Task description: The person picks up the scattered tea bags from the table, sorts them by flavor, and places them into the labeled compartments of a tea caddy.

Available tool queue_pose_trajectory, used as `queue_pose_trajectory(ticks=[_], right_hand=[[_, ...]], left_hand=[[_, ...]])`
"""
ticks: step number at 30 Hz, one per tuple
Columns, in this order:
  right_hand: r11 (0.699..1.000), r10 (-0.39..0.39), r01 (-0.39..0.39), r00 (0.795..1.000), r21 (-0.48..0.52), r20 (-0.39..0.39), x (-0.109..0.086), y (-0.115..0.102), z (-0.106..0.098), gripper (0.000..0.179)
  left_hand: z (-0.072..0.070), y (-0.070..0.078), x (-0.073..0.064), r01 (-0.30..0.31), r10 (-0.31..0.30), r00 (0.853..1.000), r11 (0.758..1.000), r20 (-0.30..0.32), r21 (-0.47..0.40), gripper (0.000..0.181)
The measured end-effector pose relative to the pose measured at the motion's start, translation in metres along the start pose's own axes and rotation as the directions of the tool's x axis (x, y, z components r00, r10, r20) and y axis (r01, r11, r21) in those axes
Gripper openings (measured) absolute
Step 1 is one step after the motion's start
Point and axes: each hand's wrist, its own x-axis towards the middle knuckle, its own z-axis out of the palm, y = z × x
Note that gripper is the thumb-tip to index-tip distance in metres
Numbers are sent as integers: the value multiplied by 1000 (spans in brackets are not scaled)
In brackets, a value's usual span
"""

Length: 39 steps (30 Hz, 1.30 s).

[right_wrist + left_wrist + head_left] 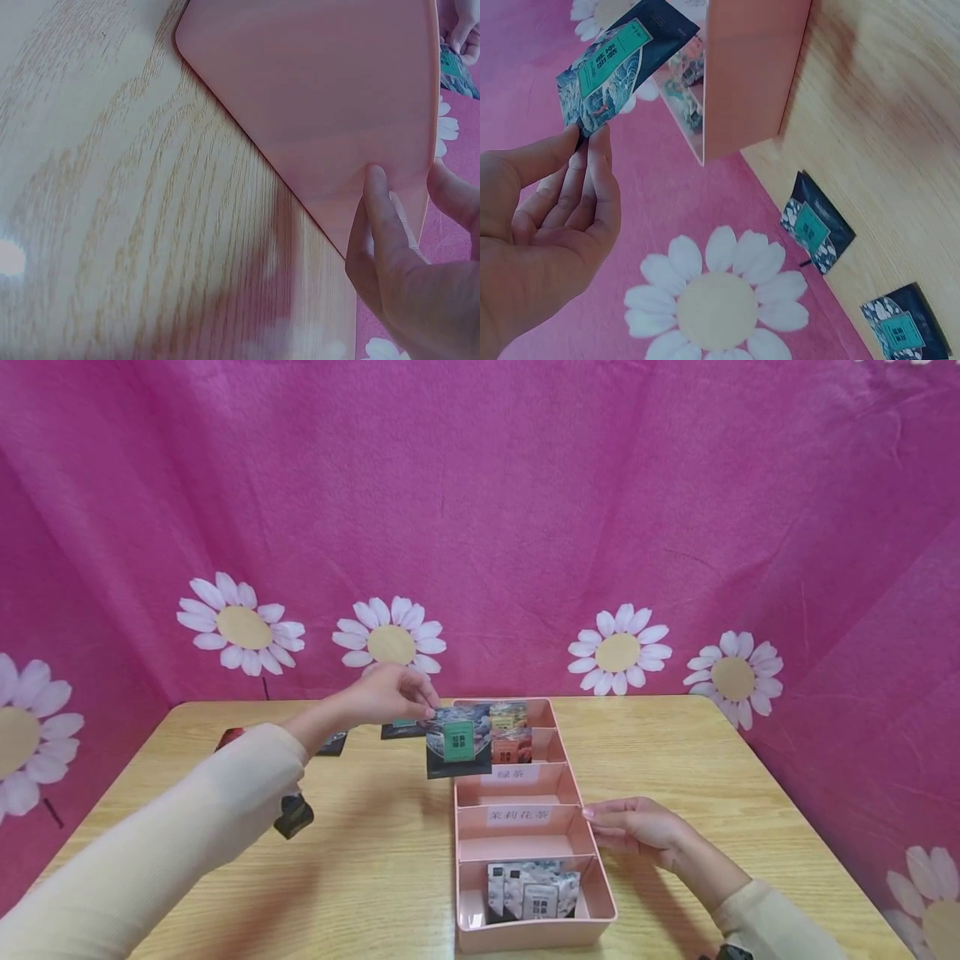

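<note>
My left hand (386,695) pinches a dark tea bag sachet (459,743) with a green label by its corner, between thumb and fingers. It hangs over the left edge of a pink compartment box (535,933), near the back compartments. In the left wrist view the same tea bag sachet (607,67) tilts away from the fingertips. My right hand (645,831) is at the box's right side. Its thumb lies at the rim and its fingers touch the outer wall (322,97).
Tea bag sachets with white floral print (538,893) lie in the front compartment; yellow (510,716) and red-labelled (512,750) ones are farther back. Two green-labelled sachets (817,225) and a red one (228,737) lie on the wooden table (375,843). A pink curtain (480,527) stands behind.
</note>
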Motion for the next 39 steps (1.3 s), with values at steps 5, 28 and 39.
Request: queue_pose_trajectory(ticks=[5, 28, 39], right_hand=[[1000, 12, -12, 1000, -5, -5, 0, -2, 2, 40], [999, 30, -30, 1000, -20, -11, -1, -4, 0, 39], [1000, 23, -23, 1000, -21, -1, 0, -2, 0, 39]], left_hand=[[8, 9, 6, -26, 26, 1000, 1000, -7, 10, 13], [54, 35, 41, -52, 50, 995, 998, 82, 26, 6], [72, 38, 44, -54, 45, 990, 997, 132, 62, 6]])
